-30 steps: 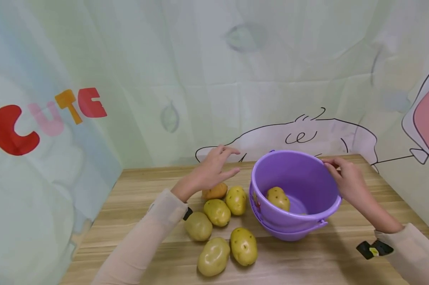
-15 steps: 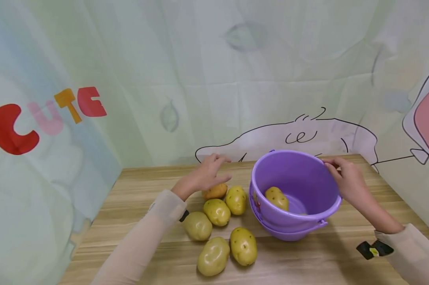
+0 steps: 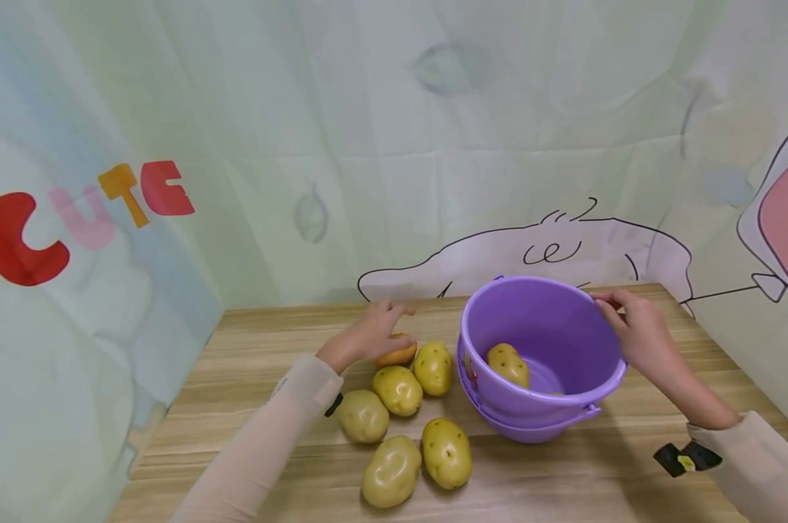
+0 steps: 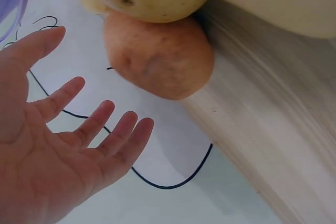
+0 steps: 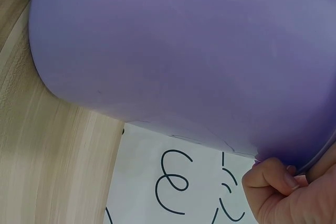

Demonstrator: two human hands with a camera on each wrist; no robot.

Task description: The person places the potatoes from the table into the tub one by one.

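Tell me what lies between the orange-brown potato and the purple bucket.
In the head view, one yellow potato lies between the orange-brown potato and the purple bucket.

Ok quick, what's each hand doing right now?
Left hand: open, holding nothing, by the orange-brown potato.
Right hand: closed, holding the purple bucket by its rim.

The purple bucket (image 3: pixel 557 319) looks like moulded plastic, smooth, with a soft sheen on its rim and a nearly matt outer wall. The front yellow potato (image 3: pixel 447 453) and the pale potato (image 3: pixel 391 472) have smooth, glossy skins; the orange-brown potato (image 4: pixel 160 59) looks duller and mottled. The tabletop (image 3: pixel 550 487) shows satin wood grain. The creased backdrop (image 3: pixel 269 109) and left sleeve (image 3: pixel 272 436) are matt cloth.
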